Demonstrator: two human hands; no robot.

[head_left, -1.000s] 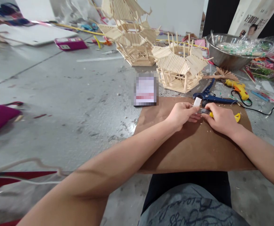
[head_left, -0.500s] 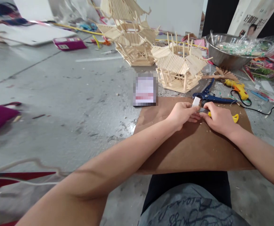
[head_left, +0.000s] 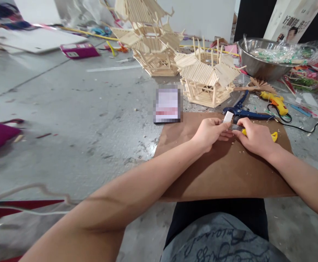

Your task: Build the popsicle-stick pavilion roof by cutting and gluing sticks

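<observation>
My left hand [head_left: 210,134] pinches a small white block [head_left: 228,116] between thumb and fingers, its upper end sticking out. My right hand [head_left: 257,135] is wrapped round a yellow-and-grey utility knife [head_left: 274,137]; its looped yellow end shows past the little-finger side, and the grey front part points at the left hand. Whether the blade touches the block is hidden by the fingers. Both hands are close together above a brown sheet of board [head_left: 230,178] with pale crumbs on it. Just beyond them lies a blue-handled cutter [head_left: 247,112].
Behind the board stand a hexagonal stick pavilion [head_left: 209,78] and a taller stick pagoda [head_left: 153,43]. A phone [head_left: 167,105] lies at the board's left corner. To the right are a yellow glue gun [head_left: 275,103] with its black cord, and a metal bowl [head_left: 265,69] holding plastic-wrapped bits.
Very little differs. The view has shifted slightly, and the knife's yellow end sits a touch further right; both hands keep the same grip.
</observation>
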